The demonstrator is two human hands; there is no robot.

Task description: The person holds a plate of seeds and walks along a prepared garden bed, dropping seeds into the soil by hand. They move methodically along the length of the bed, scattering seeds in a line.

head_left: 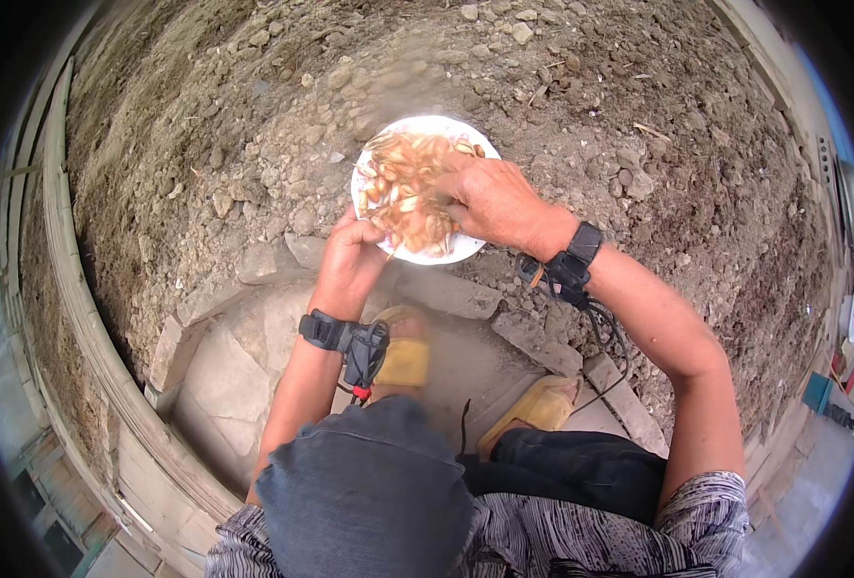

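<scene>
A white plate is held out over the bare soil, heaped with small pale-brown pieces that look like garlic cloves or little bulbs; they are blurred. My left hand is closed on the plate's near-left rim, with the thumb lying over the edge. From the right, my right hand reaches over the plate, fingers curled down among the pieces. Its fingertips are partly hidden, so I cannot see what they pinch. Black straps with small devices circle both wrists, and a cable hangs by the right one.
Cloddy brown soil with stones lies ahead. Below the plate are paving slabs edged with bricks, where my feet stand in yellow slippers. A long wooden rail or pole runs along the left.
</scene>
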